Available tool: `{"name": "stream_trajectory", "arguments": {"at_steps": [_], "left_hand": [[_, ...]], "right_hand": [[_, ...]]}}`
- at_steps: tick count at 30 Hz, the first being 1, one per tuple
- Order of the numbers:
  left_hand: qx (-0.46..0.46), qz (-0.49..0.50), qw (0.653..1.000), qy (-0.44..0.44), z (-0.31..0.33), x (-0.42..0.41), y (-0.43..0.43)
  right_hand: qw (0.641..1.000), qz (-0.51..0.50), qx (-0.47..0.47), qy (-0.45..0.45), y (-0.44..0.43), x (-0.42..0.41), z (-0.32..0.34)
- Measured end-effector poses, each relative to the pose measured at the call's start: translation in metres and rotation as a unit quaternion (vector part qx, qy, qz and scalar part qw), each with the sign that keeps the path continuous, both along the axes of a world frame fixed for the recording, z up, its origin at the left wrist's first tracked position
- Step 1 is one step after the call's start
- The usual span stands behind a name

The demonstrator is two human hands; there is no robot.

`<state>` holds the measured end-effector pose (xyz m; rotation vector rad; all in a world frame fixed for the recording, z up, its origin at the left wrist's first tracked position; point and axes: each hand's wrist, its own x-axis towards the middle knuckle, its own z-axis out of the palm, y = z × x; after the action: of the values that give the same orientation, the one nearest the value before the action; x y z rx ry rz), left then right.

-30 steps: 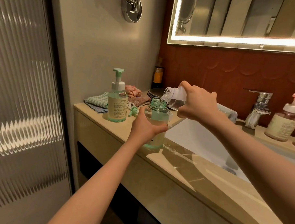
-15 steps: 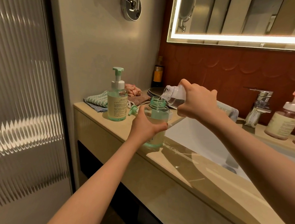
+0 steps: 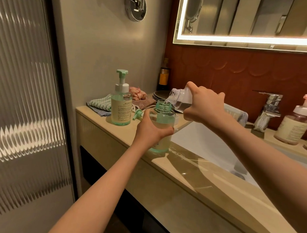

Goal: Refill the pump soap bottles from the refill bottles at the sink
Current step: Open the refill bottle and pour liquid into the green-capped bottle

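My left hand [image 3: 149,131] grips an open green soap bottle [image 3: 164,116] that stands on the counter edge [image 3: 191,169], its pump off. My right hand [image 3: 205,105] holds a clear refill bottle [image 3: 180,98] tipped on its side, mouth just above the green bottle's neck, and a thin clear stream runs in. The removed green pump head [image 3: 138,114] lies on the counter behind my left hand. A second green pump bottle [image 3: 121,104] with its pump on stands upright to the left.
Folded cloths [image 3: 100,103] and a stack of dark plates [image 3: 161,94] sit at the back left corner. The white sink basin [image 3: 209,148] lies to the right, with a chrome faucet [image 3: 268,110] and a pink pump bottle [image 3: 295,124] behind it.
The refill bottle's mouth has dipped slightly closer to the green bottle's neck. Both hands keep their grips, and the view has shifted a little.
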<state>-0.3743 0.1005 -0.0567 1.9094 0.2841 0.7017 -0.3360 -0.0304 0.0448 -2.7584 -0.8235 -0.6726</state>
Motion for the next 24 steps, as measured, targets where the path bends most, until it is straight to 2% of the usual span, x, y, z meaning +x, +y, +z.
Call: {"name": "stream_trajectory", "arguments": {"at_steps": [9, 24], "left_hand": [[0.005, 0.007, 1.000, -0.004, -0.0006, 0.0009, -0.0002], [0.004, 0.004, 1.000, -0.014, 0.0021, -0.0025, -0.0023]], "right_hand": [[1.000, 0.002, 0.012, 0.001, 0.0007, -0.0003, -0.0012], [0.999, -0.015, -0.024, -0.022, 0.0028, -0.0028, 0.0038]]}}
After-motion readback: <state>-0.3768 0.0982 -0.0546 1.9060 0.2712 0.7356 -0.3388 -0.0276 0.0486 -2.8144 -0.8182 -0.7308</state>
